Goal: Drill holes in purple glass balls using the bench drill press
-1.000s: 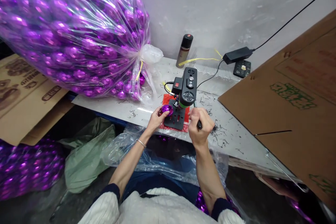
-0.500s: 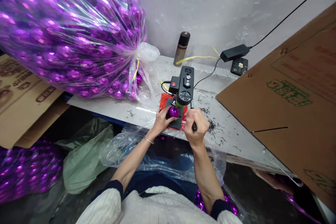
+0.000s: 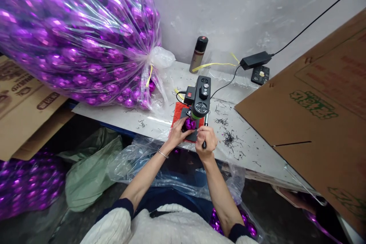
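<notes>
A shiny purple ball (image 3: 190, 123) sits under the head of a small black bench drill press (image 3: 201, 99). My left hand (image 3: 177, 134) grips the ball from the left, thumb in front and fingers behind. My right hand (image 3: 207, 141) is closed around the black-tipped lever (image 3: 204, 144) on the machine's right side. Beneath the machine lies a red cloth or sheet (image 3: 177, 113). The exact spot where the tool meets the ball is hidden by the machine's head.
A big clear bag of purple balls (image 3: 94, 49) fills the upper left. Behind the machine stand a spray can (image 3: 198, 55) and a black power adapter (image 3: 255, 60). Dark shavings (image 3: 228, 138) litter the white table (image 3: 257, 152). A cardboard box (image 3: 320, 103) leans in at right.
My right hand has moved left and slightly down with the lever, closer to the machine. My left hand stays at the ball, which has shifted or turned slightly.
</notes>
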